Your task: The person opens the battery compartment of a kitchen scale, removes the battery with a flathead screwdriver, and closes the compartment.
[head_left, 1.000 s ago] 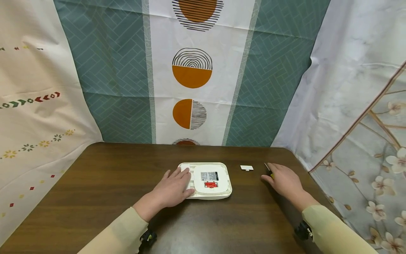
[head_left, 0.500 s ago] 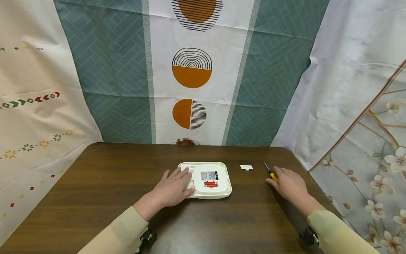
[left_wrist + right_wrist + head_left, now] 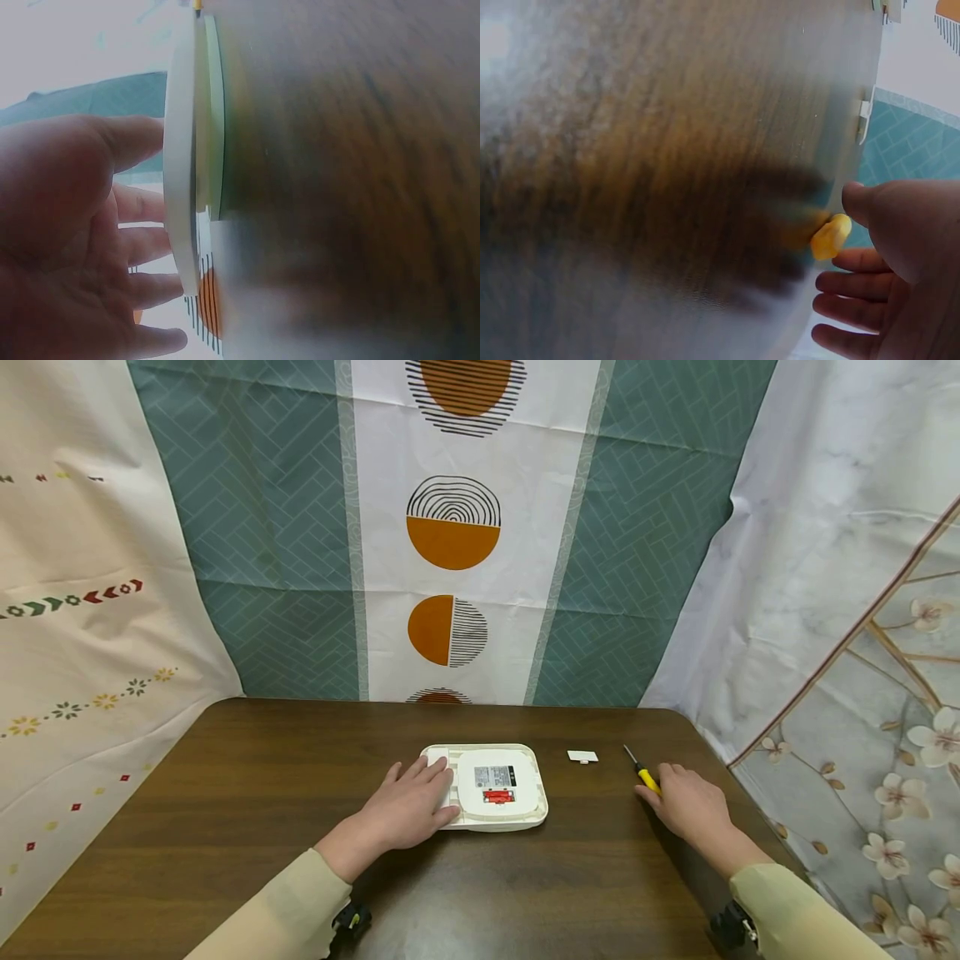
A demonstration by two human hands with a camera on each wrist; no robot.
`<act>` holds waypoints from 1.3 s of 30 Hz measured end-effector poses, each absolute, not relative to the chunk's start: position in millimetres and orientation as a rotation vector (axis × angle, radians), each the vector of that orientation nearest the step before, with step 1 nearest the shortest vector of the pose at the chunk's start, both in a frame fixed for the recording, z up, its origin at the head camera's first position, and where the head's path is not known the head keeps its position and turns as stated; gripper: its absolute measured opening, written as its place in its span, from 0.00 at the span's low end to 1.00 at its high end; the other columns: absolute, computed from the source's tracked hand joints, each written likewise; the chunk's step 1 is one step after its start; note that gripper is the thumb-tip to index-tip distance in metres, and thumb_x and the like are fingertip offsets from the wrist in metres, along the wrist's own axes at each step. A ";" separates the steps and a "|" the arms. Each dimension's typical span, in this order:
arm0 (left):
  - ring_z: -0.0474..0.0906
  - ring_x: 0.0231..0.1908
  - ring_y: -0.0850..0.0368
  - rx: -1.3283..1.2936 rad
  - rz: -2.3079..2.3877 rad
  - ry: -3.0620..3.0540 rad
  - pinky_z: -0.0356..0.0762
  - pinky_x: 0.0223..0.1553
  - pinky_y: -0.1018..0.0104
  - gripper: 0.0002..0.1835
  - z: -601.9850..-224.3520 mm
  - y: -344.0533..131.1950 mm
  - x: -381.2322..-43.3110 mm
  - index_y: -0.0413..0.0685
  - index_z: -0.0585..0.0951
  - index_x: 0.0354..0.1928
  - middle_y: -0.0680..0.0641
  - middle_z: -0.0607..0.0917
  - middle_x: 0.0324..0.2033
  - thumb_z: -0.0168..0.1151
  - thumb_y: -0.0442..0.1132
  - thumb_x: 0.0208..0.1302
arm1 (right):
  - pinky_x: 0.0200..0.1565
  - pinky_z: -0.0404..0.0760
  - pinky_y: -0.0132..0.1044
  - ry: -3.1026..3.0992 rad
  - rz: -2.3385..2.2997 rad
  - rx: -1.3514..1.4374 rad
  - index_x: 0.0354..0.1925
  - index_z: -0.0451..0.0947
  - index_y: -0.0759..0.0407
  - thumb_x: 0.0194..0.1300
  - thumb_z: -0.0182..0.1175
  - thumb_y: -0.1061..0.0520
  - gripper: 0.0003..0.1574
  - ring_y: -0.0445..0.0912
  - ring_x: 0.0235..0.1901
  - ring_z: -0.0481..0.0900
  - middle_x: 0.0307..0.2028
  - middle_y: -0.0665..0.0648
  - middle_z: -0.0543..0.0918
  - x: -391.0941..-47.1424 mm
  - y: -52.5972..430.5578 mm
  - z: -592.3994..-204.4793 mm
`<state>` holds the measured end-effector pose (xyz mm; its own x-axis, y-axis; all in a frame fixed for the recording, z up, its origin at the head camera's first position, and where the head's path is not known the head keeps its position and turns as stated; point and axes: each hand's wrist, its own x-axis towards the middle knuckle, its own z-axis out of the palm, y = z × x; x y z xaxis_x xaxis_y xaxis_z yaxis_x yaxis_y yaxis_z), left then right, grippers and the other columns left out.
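A white flat device (image 3: pixel 538 793), rounded at the corners, lies on the table with its label and a compartment holding a red battery (image 3: pixel 498 796) facing up. My left hand (image 3: pixel 408 802) rests on its left end, fingers straight; in the left wrist view the thumb and fingers lie along the device's edge (image 3: pixel 180 165). To the right is a screwdriver (image 3: pixel 647 777) with a yellow and black handle. My right hand (image 3: pixel 686 802) is beside that handle, its fingers relaxed. In the right wrist view the handle's yellow end (image 3: pixel 831 237) shows near the thumb and index finger, not gripped.
Between the device and the screwdriver lies a small white cover (image 3: pixel 582 757) with a tab. The brown wooden table (image 3: pixel 525 893) meets a patterned cloth (image 3: pixel 292 635) at the back. More cloth hangs along both sides.
My right hand has drawn back from the screwdriver, slightly right and toward me, leaving it lying uncovered on the table. The left hand and the device stay in place.
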<state>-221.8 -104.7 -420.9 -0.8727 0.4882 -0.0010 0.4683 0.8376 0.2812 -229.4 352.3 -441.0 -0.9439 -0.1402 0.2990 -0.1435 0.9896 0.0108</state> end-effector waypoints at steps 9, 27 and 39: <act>0.57 0.83 0.34 0.773 0.419 2.948 0.52 0.79 0.26 0.35 -420.2 -104.5 -221.2 0.40 0.74 0.80 0.40 0.68 0.83 0.64 0.55 0.82 | 0.24 0.78 0.55 -2.827 0.028 0.171 0.31 0.73 0.61 0.71 0.76 0.49 0.25 0.56 0.24 0.79 0.25 0.56 0.74 -230.7 353.1 -443.7; 0.56 0.84 0.35 0.762 0.401 2.949 0.51 0.79 0.26 0.36 -423.0 -104.4 -222.2 0.41 0.73 0.80 0.41 0.68 0.83 0.64 0.56 0.82 | 0.28 0.82 0.62 -2.857 0.034 0.117 0.36 0.81 0.65 0.70 0.72 0.56 0.13 0.61 0.30 0.84 0.28 0.58 0.78 -233.9 354.0 -444.5; 0.56 0.84 0.35 0.760 0.391 2.954 0.51 0.79 0.26 0.36 -425.1 -103.9 -223.3 0.41 0.73 0.80 0.41 0.68 0.83 0.63 0.56 0.82 | 0.26 0.82 0.61 -2.785 0.031 0.118 0.36 0.80 0.66 0.70 0.70 0.61 0.10 0.61 0.25 0.83 0.26 0.59 0.79 -233.6 359.9 -445.4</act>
